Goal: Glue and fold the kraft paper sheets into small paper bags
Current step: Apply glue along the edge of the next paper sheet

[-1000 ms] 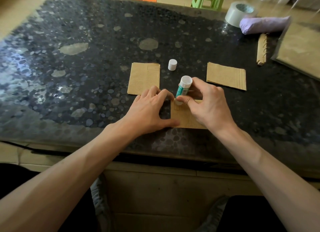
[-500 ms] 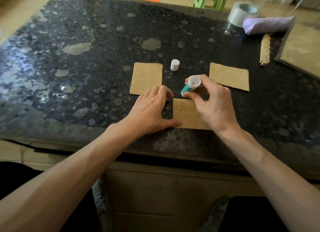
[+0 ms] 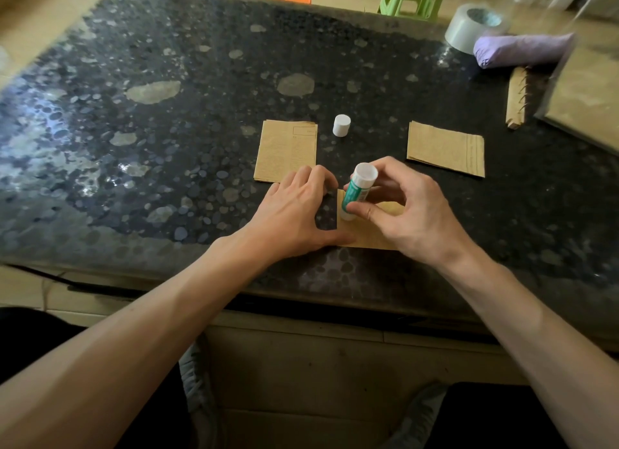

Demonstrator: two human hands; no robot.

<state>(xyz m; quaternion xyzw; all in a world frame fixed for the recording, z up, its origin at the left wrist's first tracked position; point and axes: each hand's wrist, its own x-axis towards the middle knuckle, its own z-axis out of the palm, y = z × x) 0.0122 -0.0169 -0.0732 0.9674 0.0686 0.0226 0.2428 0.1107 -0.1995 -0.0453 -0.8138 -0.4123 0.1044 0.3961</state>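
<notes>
Here, left hand (image 3: pixel 294 214) spread flat on kraft sheet (image 3: pixel 368 235), right hand (image 3: pixel 413 219) over it pinching glue stick (image 3: pixel 356 194)

- Forearms bare from the left hand (image 3: pixel 294 214) and the right hand (image 3: pixel 412 214) back to the picture's lower corners.
- Dark trousers (image 3: pixel 33 348) under both forearms, well behind the hands.
- Left grey shoe (image 3: pixel 197 381), pale-laced, below the left hand; right grey shoe (image 3: pixel 422 411) below the right hand.
</notes>
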